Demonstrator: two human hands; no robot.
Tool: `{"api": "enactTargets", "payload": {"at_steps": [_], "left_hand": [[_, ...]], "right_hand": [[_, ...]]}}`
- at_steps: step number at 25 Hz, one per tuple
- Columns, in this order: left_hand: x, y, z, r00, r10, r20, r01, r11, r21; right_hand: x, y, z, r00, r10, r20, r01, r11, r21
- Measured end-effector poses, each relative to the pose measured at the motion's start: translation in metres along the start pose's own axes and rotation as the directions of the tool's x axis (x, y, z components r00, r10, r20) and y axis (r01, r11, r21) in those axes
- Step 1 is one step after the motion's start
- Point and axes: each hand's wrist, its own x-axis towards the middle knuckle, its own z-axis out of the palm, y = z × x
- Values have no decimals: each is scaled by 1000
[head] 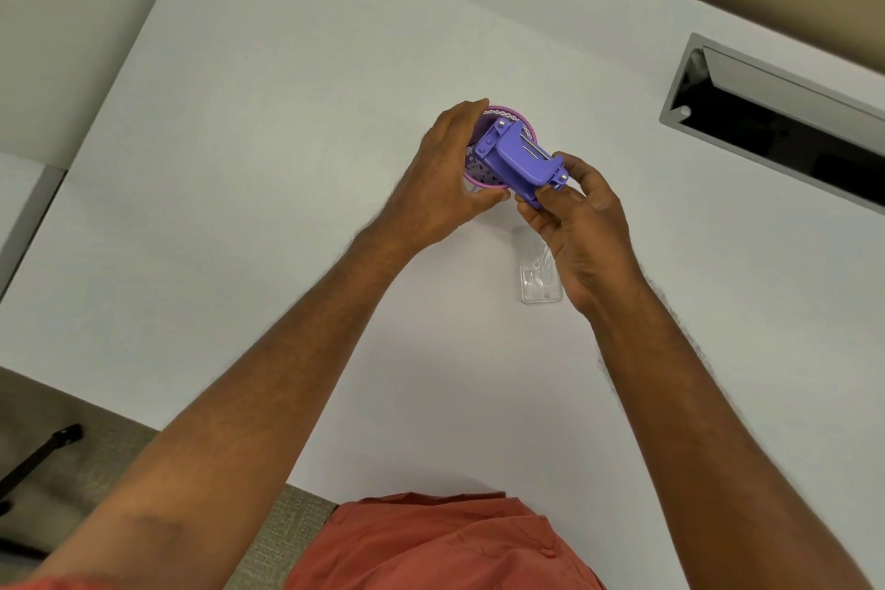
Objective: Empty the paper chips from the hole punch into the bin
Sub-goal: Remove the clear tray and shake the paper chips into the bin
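Observation:
A purple hole punch (519, 158) is held tilted over a small pink mesh bin (479, 180) on the white table. My right hand (579, 225) grips the punch's near end with thumb and fingers. My left hand (450, 180) wraps around the bin's left side and rim, steadying it. Small paper chips (481, 168) lie inside the bin. A clear plastic tray (538, 278), apparently the punch's chip cover, lies flat on the table under my right hand and is partly hidden by it.
The white table (287, 158) spreads around the bin. A grey cable hatch (785, 120) stands open at the right. Carpet and a black chair part (43, 455) show at the lower left. My orange shirt (431, 541) is at the bottom edge.

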Motion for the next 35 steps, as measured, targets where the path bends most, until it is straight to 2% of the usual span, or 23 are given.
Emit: {"api": "enactTargets", "payload": {"at_steps": [16, 20, 24, 27, 29, 31, 33, 35], "left_hand": [[1, -1, 1, 1000, 14, -6, -14, 1000, -6], [-4, 5, -1, 999, 23, -29, -23, 1000, -14], [-16, 21, -6, 974, 169, -149, -170, 985, 9], [-21, 34, -13, 948, 254, -190, -257, 966, 7], [-21, 38, -17, 963, 196, -187, -219, 970, -110], [-21, 41, -21, 982, 77, -173, -122, 956, -266], [-18, 42, -21, 983, -41, -180, -34, 917, -397], [-15, 40, -21, 976, -153, -154, 43, 832, -554]], "right_hand": [[-3, -5, 2, 999, -19, -34, 18, 999, -29], [-14, -24, 6, 997, -70, -17, 70, 997, -19], [-26, -47, 16, 987, -160, 31, 163, 981, -109], [-32, -55, 24, 984, -163, 72, 171, 978, -116], [-35, -56, 26, 982, -161, 93, 168, 983, -71], [-36, -55, 26, 978, -173, 118, 175, 985, -6], [-34, -53, 19, 974, -201, 103, 198, 979, 45], [-30, -43, 7, 970, -241, 34, 241, 970, -5]]}}
